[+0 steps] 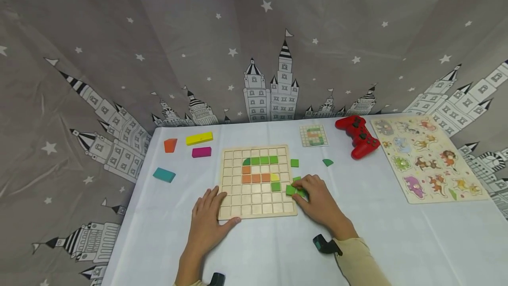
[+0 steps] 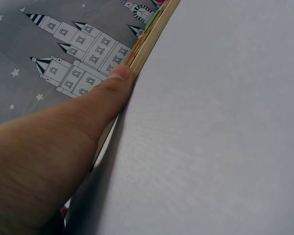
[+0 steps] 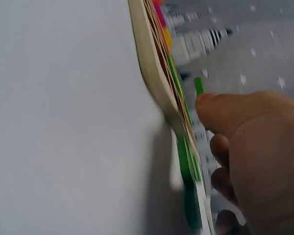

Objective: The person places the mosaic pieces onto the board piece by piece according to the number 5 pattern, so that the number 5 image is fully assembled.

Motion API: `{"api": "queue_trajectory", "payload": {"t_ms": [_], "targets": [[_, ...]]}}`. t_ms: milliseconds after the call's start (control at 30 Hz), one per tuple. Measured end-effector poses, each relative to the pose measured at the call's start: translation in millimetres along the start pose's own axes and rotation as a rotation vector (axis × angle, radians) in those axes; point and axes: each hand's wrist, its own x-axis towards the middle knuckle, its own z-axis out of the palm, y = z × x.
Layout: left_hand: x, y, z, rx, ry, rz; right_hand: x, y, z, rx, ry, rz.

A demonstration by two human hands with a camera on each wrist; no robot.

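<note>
Overhead, right hand (image 1: 317, 197) pinching green tile (image 1: 292, 190), wrist view (image 3: 187, 161) edge-on

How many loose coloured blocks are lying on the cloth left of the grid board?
4: an orange block, a yellow block and a magenta block near the far left corner, and a teal block nearer the table's left edge.
</note>
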Motion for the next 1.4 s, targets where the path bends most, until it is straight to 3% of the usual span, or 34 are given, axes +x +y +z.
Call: {"api": "queue_trajectory", "payload": {"t_ms": [233,833,1033,1233,1400], "targets": [[-0.3,-1.2,2.2,0.0,0.013,0.009,1.4,-17.1,15.8,-0.007,0.01,-0.112],[0.6,-1.7,1.2,-0.004,-0.022,-0.013,3.4,-30.7,20.3,0.015,0.024,-0.095],[-1.2,-0.9,1.9,-0.01,-0.009,-0.01,-1.5,-17.4,14.9,0.01,0.009,-0.05],[0.3,-0.2,2.9,-0.013,0.015,0.015,-12.4,9.3,-3.8,0.041,0.07,0.01],[0.8,-0.6,1.4,-0.009,0.007,0.008,-20.9,27.1,-15.8,0.024,0.072,0.069]]}}
